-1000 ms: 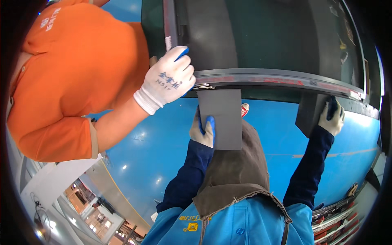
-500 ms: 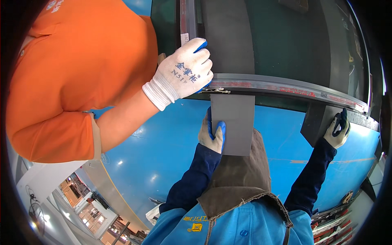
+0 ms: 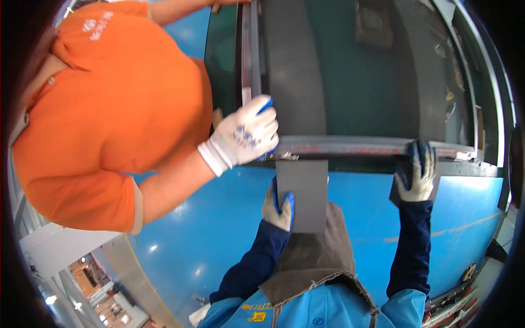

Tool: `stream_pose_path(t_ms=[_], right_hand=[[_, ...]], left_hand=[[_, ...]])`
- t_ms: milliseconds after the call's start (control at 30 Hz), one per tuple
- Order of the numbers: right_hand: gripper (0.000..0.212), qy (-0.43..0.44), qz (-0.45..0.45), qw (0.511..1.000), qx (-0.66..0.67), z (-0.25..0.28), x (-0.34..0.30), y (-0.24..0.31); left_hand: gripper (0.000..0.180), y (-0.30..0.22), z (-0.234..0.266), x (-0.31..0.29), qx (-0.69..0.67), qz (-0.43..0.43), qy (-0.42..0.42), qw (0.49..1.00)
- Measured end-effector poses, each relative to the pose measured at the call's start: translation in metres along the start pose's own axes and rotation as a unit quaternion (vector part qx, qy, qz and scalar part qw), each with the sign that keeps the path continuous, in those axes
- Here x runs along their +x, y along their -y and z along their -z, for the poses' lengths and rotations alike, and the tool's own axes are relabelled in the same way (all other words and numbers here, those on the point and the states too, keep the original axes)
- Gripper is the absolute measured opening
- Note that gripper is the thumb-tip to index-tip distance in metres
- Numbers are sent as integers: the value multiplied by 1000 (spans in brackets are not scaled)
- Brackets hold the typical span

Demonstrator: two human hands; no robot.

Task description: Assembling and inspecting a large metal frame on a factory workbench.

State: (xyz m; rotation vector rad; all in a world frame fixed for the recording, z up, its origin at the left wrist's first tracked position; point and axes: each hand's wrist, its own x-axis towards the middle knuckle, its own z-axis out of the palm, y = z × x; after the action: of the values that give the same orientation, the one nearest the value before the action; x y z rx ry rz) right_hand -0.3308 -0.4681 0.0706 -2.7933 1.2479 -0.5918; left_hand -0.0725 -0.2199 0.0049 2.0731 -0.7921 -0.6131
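My left hand (image 3: 278, 212), in a white glove with blue coating, grips the near end of a flat dark-grey strip (image 3: 303, 191). Its thumb lies at the left edge, and some fingers are hidden beneath. My right hand (image 3: 418, 174), in a glove with a dark coating, reaches over the near rail of a metal frame (image 3: 350, 143), fingers stretched forward. Under this hand, a second dark-grey strip (image 3: 436, 192) juts out below the rail. A dark glass-like panel (image 3: 361, 82) fills the frame.
At the left, a co-worker in an orange shirt (image 3: 131, 93) rests a white-gloved hand (image 3: 243, 134) on the frame's near-left corner. A small metal fitting (image 3: 283, 157) sits by that corner. The blue surface (image 3: 361, 218) lies beneath. Long bars (image 3: 454, 306) are stacked at lower right.
My right hand has moved left and forward from the second strip's outer edge onto the frame rail. My left hand keeps its grip. The whole view has shifted; the frame now appears lower.
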Motion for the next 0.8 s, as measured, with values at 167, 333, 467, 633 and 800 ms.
stream_pose_path(t_ms=[167, 333, 467, 633, 800], right_hand=[[75, 21, -28, 998, -45, 2, -13, -8], [73, -16, -11, 999, -33, 1, -8, -4], [73, -12, -3, 999, -52, -1, -5, -7], [71, -14, 3, 998, -55, -8, -8, -10], [67, -9, 19, 999, -45, -3, 1, -3]], left_hand=[[55, -13, -7, -5, 24, 23, -1, 999], [54, -9, -1, -1, 33, 12, 3, 999], [52, -7, 0, 4, 30, 12, -7, 999], [52, -18, 7, 5, 2, 37, 9, 999], [51, -16, 5, 8, 16, 0, 6, 1000]])
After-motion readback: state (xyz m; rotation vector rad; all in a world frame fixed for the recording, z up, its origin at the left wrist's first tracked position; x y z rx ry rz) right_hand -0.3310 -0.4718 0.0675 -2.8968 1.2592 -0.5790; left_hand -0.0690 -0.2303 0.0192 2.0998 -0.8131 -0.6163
